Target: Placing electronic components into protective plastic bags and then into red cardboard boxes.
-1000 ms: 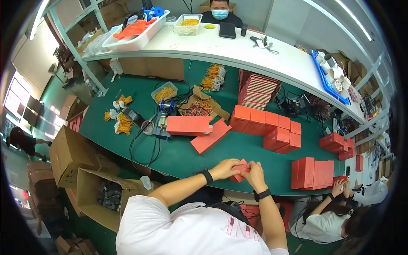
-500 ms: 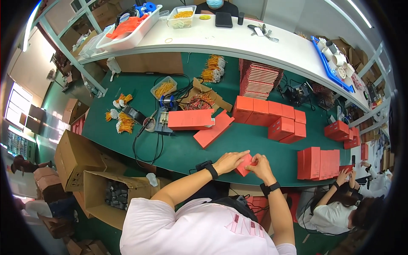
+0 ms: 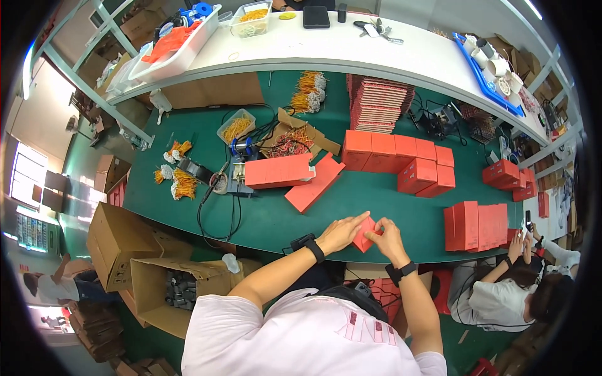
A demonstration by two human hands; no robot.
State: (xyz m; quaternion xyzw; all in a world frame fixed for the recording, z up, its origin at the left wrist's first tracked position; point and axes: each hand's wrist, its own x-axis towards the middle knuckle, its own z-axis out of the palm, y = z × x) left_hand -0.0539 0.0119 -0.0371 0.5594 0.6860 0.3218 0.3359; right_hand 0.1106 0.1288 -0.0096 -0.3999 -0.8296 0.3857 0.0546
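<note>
Near the front edge of the green table, a small red box (image 3: 364, 237) is held between my two hands. My left hand (image 3: 340, 234) lies along its left side, fingers stretched toward the top end and gripping it. From the right, my right hand (image 3: 388, 240) pinches the upper part of the box with thumb and fingers. What the right fingertips do at the end of the box is too small to make out. Beyond my hands, two longer red boxes (image 3: 278, 171) (image 3: 315, 183) lie on the table, one with its white end flap open.
Upright red boxes (image 3: 395, 152) stand in rows behind and right (image 3: 479, 225). Wires fill a torn carton (image 3: 290, 143) beside a cabled device (image 3: 238, 169). A white shelf (image 3: 301, 49) spans the back. An open carton (image 3: 147, 285) of dark parts stands at left; a co-worker (image 3: 501, 301) sits at right.
The view has shifted slightly. My hands stay on the small red box, my right fingers bent a little differently over its top. At the right, the co-worker's hands no longer hold a red piece.
</note>
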